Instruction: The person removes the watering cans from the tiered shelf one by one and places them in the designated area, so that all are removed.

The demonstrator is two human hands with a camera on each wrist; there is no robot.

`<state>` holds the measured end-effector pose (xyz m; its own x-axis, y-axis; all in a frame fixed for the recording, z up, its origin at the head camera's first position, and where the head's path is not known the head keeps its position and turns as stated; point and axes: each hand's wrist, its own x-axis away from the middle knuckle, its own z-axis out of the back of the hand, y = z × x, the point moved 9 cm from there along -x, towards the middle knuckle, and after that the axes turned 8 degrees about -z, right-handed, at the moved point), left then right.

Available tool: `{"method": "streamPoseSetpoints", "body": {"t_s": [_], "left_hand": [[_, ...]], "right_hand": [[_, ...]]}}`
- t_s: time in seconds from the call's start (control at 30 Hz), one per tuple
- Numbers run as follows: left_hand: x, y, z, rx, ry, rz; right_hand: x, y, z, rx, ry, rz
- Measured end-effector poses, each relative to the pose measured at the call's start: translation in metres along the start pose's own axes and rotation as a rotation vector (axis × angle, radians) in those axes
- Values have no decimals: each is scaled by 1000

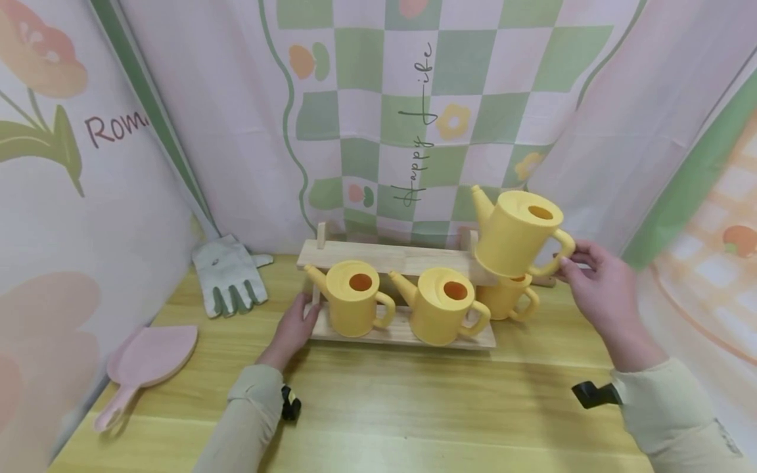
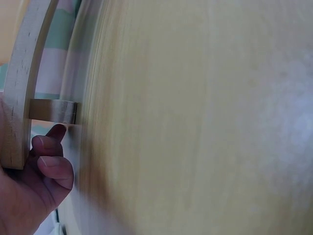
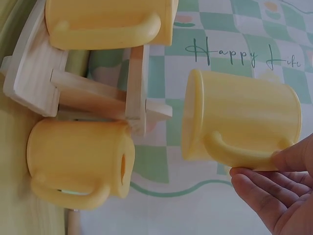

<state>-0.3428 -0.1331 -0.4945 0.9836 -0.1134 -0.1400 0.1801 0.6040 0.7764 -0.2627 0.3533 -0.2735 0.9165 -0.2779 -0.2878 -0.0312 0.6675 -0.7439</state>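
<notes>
My right hand (image 1: 606, 289) pinches the handle of a yellow watering can (image 1: 517, 233), held in the air over the right end of a two-tier wooden shelf (image 1: 378, 255). In the right wrist view that can (image 3: 249, 115) is apart from the shelf. My left hand (image 1: 294, 326) grips the left end of the lower board, its fingers curled under the wood (image 2: 19, 88). Two more watering cans, one left (image 1: 353, 302) and one right (image 1: 440, 309), stand on the lower board with spouts to the left. Another watering can (image 3: 80, 164) is beside the shelf's right end, partly hidden in the head view.
A grey-white glove (image 1: 230, 272) lies on the table (image 1: 378, 407) at the back left. In front of it is a pink dustpan (image 1: 156, 355). A brown piece (image 1: 544, 281) shows behind the cans at right. Printed curtains (image 1: 408, 118) hang behind the shelf.
</notes>
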Motion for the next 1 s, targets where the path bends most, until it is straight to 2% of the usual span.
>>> {"method": "streamPoseSetpoints", "body": {"t_s": [0.37, 0.63, 1.0], "left_hand": [[-1, 2, 0, -4, -6, -17], [1, 2, 0, 6, 4, 0], [2, 2, 1, -2, 6, -10]], "right_hand": [[1, 16, 12, -30, 0, -35], [3, 23, 18, -40, 18, -37], [4, 39, 27, 53, 34, -79]]}}
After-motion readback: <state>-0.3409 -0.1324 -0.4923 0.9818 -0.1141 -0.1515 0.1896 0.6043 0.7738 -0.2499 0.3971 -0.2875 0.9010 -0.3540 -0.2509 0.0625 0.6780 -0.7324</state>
